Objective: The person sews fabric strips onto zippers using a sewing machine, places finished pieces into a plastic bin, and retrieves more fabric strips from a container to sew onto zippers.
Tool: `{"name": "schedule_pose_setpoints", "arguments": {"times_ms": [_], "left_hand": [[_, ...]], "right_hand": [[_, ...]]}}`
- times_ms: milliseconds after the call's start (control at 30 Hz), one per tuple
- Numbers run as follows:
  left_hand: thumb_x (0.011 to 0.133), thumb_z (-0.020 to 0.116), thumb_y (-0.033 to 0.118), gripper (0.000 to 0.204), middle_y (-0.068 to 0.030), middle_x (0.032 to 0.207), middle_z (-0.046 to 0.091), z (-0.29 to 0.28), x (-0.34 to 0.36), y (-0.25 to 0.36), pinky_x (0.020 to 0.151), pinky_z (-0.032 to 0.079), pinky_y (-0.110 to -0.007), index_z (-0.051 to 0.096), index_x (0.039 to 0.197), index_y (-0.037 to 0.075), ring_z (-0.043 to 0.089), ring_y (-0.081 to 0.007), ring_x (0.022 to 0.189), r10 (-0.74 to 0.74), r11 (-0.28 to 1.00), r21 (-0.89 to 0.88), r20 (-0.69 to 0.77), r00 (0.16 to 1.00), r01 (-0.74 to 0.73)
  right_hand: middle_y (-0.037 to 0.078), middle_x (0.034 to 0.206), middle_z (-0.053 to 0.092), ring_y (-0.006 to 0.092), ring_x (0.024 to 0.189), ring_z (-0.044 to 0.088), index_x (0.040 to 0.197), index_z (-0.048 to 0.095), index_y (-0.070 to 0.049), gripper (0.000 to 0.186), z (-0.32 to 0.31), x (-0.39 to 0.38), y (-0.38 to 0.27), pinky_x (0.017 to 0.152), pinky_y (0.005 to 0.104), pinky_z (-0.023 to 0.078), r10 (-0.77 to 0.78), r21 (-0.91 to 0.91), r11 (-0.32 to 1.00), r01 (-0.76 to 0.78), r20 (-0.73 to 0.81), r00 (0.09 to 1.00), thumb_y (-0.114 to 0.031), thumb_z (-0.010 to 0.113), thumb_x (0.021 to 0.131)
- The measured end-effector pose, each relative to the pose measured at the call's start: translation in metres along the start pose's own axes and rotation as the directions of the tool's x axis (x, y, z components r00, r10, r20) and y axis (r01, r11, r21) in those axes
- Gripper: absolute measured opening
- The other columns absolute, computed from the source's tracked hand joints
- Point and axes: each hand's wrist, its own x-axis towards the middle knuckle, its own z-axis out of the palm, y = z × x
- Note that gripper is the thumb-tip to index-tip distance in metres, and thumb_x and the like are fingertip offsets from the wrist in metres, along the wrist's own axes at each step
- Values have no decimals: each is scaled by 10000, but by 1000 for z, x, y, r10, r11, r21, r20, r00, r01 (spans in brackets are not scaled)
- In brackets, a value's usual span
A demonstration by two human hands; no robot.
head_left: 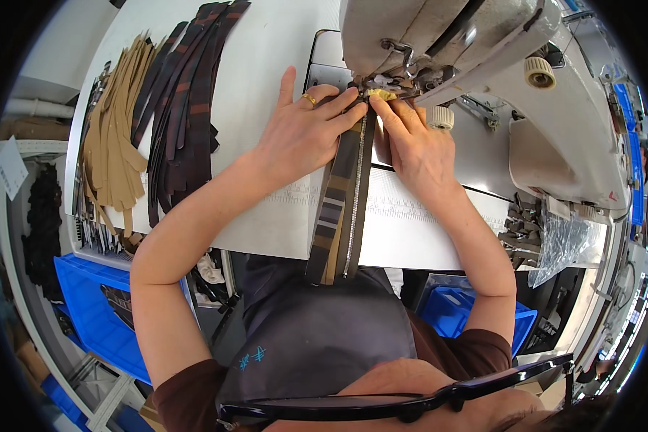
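Observation:
A long plaid fabric strip (330, 209) in brown, grey and tan lies lengthwise with a dark zipper (353, 209) along its right side. Its near end hangs over the table edge. My left hand (302, 133), with a ring on one finger, pinches the strip's far end close to the needle area. The little finger sticks out, away from the fabric. On the other side, my right hand (419, 144) has its fingertips closed together at a small yellow piece (381, 94) beside the zipper. What lies under those fingertips is hidden. The sewing machine (439, 43) stands directly above both hands.
Tan strips (119, 129) and dark plaid strips (187, 115) lie in bundles on the left of the white table (259, 223). Blue bins stand below, one left (93, 309), another right (450, 309). Small dark pieces (522, 234) and a clear plastic bag (558, 245) lie right.

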Motion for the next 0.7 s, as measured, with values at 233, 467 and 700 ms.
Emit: {"name": "schedule_pose_setpoints", "arguments": {"times_ms": [233,467,700], "left_hand": [[675,681,89,458,-2,1220,598,-1,2,2,1011,211,-653,615,1124,155,489,-195,1170,26,999,36,-54,998,-25],[729,675,145,269,-58,1179,602,-37,-77,51,954,380,-538,636,988,83,569,-234,1105,201,957,-202,-53,978,-208],[709,670,-36,397,-138,1194,603,-60,-101,75,863,499,-395,607,1100,-38,610,-303,1055,24,930,-368,19,1000,-15]], "right_hand": [[89,1090,619,261,940,620,1202,596,-124,404,0,-5,-3,676,349,522,51,72,996,-52,10,999,-45,622,806],[182,1243,558,354,1177,526,1207,550,20,460,-42,-66,-40,962,398,461,17,517,852,-85,135,991,9,667,762],[92,1244,585,259,1200,522,1165,617,-83,368,-50,-120,-93,1008,393,415,-228,344,919,195,58,972,-83,609,797]]}}
